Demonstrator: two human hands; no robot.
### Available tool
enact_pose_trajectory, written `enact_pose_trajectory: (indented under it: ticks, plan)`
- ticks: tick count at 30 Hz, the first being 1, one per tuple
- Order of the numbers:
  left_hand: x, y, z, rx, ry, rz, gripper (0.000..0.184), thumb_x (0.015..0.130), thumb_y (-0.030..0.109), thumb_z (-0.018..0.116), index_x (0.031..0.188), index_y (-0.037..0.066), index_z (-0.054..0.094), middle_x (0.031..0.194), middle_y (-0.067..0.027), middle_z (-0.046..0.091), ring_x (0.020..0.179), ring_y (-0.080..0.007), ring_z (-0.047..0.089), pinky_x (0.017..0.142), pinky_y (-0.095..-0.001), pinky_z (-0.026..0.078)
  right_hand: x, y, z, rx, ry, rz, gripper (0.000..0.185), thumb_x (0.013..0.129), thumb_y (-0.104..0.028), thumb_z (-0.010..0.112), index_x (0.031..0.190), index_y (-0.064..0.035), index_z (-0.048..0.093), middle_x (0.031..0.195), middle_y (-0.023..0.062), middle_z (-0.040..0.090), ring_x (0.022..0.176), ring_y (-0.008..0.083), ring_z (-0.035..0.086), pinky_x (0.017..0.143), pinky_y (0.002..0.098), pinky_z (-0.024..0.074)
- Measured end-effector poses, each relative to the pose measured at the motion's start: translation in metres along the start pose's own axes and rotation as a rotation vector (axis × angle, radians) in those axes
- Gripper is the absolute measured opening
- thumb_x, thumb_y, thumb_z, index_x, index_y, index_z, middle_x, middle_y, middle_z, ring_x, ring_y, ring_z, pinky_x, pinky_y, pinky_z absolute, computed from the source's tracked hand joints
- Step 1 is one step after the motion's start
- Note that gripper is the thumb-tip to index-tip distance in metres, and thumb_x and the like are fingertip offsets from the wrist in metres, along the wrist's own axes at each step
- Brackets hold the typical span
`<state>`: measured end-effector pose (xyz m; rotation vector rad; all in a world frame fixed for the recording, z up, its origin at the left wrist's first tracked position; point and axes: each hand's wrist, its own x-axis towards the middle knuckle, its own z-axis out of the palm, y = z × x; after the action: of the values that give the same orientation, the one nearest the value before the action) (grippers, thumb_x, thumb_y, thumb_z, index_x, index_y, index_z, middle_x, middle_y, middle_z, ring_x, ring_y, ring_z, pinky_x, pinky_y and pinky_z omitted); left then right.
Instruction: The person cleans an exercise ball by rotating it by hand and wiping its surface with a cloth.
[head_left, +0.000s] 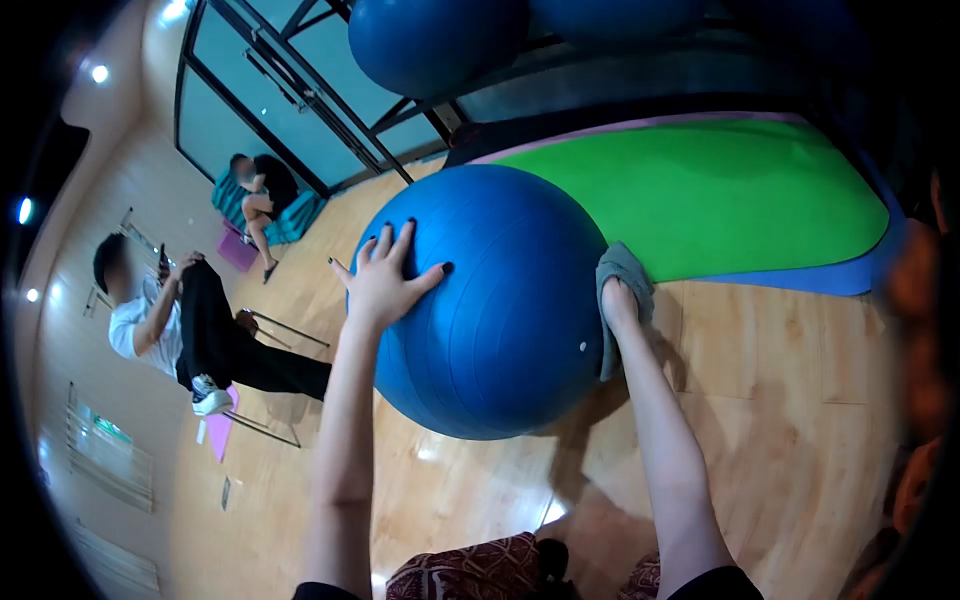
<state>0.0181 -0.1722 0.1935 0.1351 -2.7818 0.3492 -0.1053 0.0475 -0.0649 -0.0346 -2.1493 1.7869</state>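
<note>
A large blue exercise ball [490,330] rests on the wooden floor in front of me, its white plug facing my side. My left hand [385,275] lies on the ball's upper left with fingers spread. At the ball's right side, my right hand [618,300] presses a grey-green cloth [628,265] against the surface. The cloth covers most of that hand's fingers, and part of it hangs down along the ball.
Green mats [700,195] lie stacked on the floor behind the ball. More blue balls [435,45] sit on a rack above them. To the left, a person [150,310] sits on a chair, and another person [265,195] sits farther back by the glass doors.
</note>
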Motion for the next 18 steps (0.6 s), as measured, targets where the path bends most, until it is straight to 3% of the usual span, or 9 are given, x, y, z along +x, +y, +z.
enact_pose_trajectory:
  ticks: [1,2,3,5,7,11,14,15,18]
  plan:
    - [0.001,0.008,-0.008,0.030,-0.030,0.024,0.086,0.069,0.070,0.052,0.140,0.025,0.033,0.144,-0.0119,0.032,0.131,-0.0386,0.027,0.100,-0.0691,-0.001,-0.001,0.000,0.006,0.014,0.034,-0.016,0.054,0.095,-0.036,0.030,0.137,-0.0026,0.033,0.146,0.0163,0.023,0.136,0.0287,0.020,0.112,0.0350,0.0136]
    - [-0.010,0.028,-0.009,-0.023,0.005,0.045,0.085,0.071,0.069,0.052,0.141,0.025,0.031,0.144,-0.0091,0.031,0.132,-0.0378,0.025,0.100,-0.0684,-0.002,-0.016,-0.050,-0.015,0.017,0.042,0.034,0.052,0.094,-0.033,0.032,0.136,-0.0022,0.034,0.145,0.0164,0.027,0.134,0.0289,0.024,0.111,0.0355,0.0152]
    - [-0.019,0.051,-0.006,-0.171,-0.019,-0.028,0.083,0.073,0.068,0.050,0.141,0.025,0.030,0.145,-0.0090,0.030,0.133,-0.0371,0.023,0.100,-0.0684,-0.003,-0.017,-0.059,-0.013,-0.105,0.008,-0.091,0.049,0.093,-0.030,0.034,0.134,-0.0028,0.036,0.142,0.0187,0.031,0.132,0.0323,0.028,0.110,0.0393,0.0178]
    - [-0.031,0.095,0.010,-0.306,-0.008,-0.186,0.075,0.077,0.066,0.047,0.139,0.026,0.034,0.147,-0.0103,0.025,0.134,-0.0423,0.015,0.097,-0.0713,0.000,-0.027,-0.070,0.010,-0.375,0.205,-0.345,0.047,0.090,-0.025,0.040,0.132,-0.0038,0.040,0.139,0.0215,0.034,0.129,0.0371,0.029,0.108,0.0441,0.0202]
    - [-0.033,0.119,0.041,0.023,0.074,-0.115,0.070,0.077,0.065,0.048,0.136,0.030,0.038,0.147,-0.0117,0.022,0.132,-0.0475,0.011,0.094,-0.0744,0.005,-0.049,-0.104,0.008,-0.223,0.063,-0.299,0.047,0.087,-0.022,0.047,0.131,-0.0047,0.041,0.137,0.0231,0.034,0.129,0.0406,0.028,0.108,0.0469,0.0199]
    - [-0.037,0.097,0.055,0.064,0.159,-0.018,0.068,0.074,0.062,0.057,0.133,0.033,0.042,0.148,-0.0119,0.019,0.130,-0.0492,0.014,0.090,-0.0765,0.012,-0.053,-0.082,0.016,-0.052,0.047,-0.472,0.046,0.084,-0.023,0.054,0.126,-0.0054,0.048,0.133,0.0185,0.042,0.125,0.0369,0.036,0.106,0.0447,0.0240]
    - [-0.044,0.090,0.050,0.089,0.131,0.023,0.074,0.068,0.058,0.066,0.133,0.033,0.041,0.146,-0.0122,0.022,0.129,-0.0490,0.015,0.088,-0.0763,0.017,-0.050,-0.057,0.013,-0.028,0.057,-0.428,0.046,0.084,-0.026,0.053,0.125,-0.0058,0.048,0.132,0.0167,0.044,0.124,0.0344,0.037,0.106,0.0426,0.0256]
    - [-0.045,0.089,0.050,0.093,0.126,0.024,0.074,0.068,0.058,0.066,0.133,0.033,0.041,0.146,-0.0122,0.022,0.129,-0.0490,0.015,0.088,-0.0763,0.017,-0.048,-0.048,0.008,-0.052,-0.060,-0.294,0.048,0.088,-0.029,0.047,0.130,-0.0059,0.043,0.138,0.0171,0.037,0.129,0.0331,0.032,0.108,0.0406,0.0227]
    - [-0.047,0.089,0.047,0.113,0.128,0.046,0.077,0.066,0.057,0.068,0.134,0.033,0.039,0.147,-0.0120,0.020,0.128,-0.0497,0.016,0.085,-0.0766,0.020,-0.040,0.009,0.023,-0.046,-0.070,-0.032,0.055,0.095,-0.038,0.029,0.139,-0.0054,0.028,0.148,0.0153,0.018,0.137,0.0284,0.017,0.112,0.0368,0.0144]
